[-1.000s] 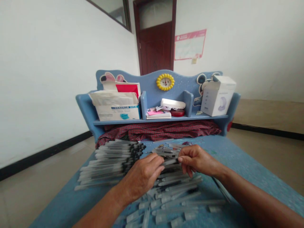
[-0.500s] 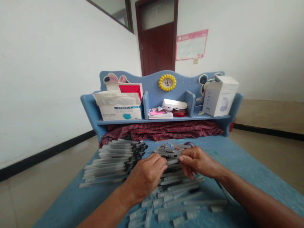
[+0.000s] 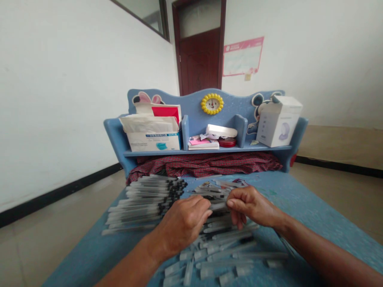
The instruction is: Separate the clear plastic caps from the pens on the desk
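My left hand (image 3: 187, 221) is closed in a pinch over the middle of the table, back of the hand toward me. Facing it, my right hand (image 3: 245, 205) pinches with thumb and forefinger, the other fingers curled below. Between the fingertips runs a short stretch of a frosted pen (image 3: 219, 206); its ends are hidden by my fingers. Under and around the hands lie loose translucent pen barrels and caps (image 3: 230, 255), some with dark parts. Left of my left hand, a pile of pens (image 3: 140, 201) lies side by side, black ends to the right.
The blue table (image 3: 317, 235) has a shelf behind it. On the shelf stand a mask box (image 3: 152, 141), a red round case (image 3: 227, 142) and a white box (image 3: 278, 123). A plaid cloth (image 3: 206, 164) is bunched beneath, and a flower-shaped clock (image 3: 212, 104) hangs above.
Both hands stay close together and have dropped very slightly. The right hand has shifted a little to the right. The view has drifted slightly; the piles look the same.
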{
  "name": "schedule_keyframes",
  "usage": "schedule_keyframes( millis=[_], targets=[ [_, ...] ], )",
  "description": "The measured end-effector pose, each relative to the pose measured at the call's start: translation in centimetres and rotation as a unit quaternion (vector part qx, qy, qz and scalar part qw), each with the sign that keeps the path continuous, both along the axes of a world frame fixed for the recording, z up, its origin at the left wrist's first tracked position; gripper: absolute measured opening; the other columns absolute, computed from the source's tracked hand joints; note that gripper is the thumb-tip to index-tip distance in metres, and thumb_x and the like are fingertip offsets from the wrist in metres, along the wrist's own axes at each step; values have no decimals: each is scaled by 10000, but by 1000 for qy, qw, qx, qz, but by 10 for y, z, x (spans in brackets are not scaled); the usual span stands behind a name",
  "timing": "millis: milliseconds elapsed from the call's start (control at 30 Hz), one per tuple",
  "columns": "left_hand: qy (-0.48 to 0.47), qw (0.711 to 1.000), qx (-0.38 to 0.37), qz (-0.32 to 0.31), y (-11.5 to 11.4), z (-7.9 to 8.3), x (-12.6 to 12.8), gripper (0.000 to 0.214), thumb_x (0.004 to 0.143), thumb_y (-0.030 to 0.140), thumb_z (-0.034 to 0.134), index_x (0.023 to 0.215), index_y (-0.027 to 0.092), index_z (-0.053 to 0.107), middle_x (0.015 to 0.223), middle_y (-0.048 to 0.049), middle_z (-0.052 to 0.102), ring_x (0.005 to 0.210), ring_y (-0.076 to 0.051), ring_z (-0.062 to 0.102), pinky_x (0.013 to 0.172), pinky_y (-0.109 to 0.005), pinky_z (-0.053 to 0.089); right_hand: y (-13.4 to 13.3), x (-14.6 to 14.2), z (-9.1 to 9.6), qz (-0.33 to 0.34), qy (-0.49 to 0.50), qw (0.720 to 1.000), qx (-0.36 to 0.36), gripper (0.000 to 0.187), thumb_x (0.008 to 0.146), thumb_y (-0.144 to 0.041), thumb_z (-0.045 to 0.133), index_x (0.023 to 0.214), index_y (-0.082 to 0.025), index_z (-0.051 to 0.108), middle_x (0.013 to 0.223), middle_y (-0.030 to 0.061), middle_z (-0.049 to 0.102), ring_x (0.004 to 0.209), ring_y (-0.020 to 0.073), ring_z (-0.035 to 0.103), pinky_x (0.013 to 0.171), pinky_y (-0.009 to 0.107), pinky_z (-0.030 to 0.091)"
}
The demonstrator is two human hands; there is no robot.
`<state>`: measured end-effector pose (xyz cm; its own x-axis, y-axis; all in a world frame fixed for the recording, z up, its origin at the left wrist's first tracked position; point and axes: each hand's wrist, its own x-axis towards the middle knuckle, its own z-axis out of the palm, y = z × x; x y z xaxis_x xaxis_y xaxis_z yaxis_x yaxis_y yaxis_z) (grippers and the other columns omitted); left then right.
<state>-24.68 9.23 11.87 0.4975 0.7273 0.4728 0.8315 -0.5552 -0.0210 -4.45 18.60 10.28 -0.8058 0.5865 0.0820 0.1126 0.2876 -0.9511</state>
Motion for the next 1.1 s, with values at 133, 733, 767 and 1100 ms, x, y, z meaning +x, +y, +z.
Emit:
schedule_keyframes(
  millis=[133, 733, 767, 1100],
  targets=[
    [48, 997, 54, 21, -2, 3, 1, 214, 915, 154, 378, 787, 155, 549, 705, -38, 556, 677, -163, 534, 610, -259, 429, 0, -2, 0, 16, -19, 999, -33, 483, 825, -610, 413, 669, -158, 485, 494, -12, 582, 369, 83, 530, 368, 171, 362],
    [-120, 981, -152, 5, 2, 11, -5, 194, 891, 204, 442, 793, 160, 604, 619, 26, 566, 589, -96, 547, 541, -179, 355, 3, 11, 7, -17, 26, 967, 252, 114, 828, -262, 560, 841, -164, 616, 632, -18, 565, 563, 91, 524, 553, 198, 407],
    [-125, 978, -164, 12, 2, 11, -5, 196, 888, 209, 444, 787, 161, 605, 619, 27, 565, 592, -95, 546, 545, -178, 354, 4, 12, 7, -26, 23, 967, 251, 121, 815, -265, 578, 873, -166, 614, 632, -21, 566, 560, 93, 523, 548, 199, 406],
    [-95, 984, -145, 36, 11, -7, -5, 205, 897, 234, 424, 818, 156, 596, 724, -16, 616, 685, -133, 579, 629, -216, 368, 7, 1, -4, -57, 3, 988, 145, 59, 788, -184, 519, 770, -160, 569, 614, -18, 579, 540, 105, 567, 534, 207, 438]
  ],
)
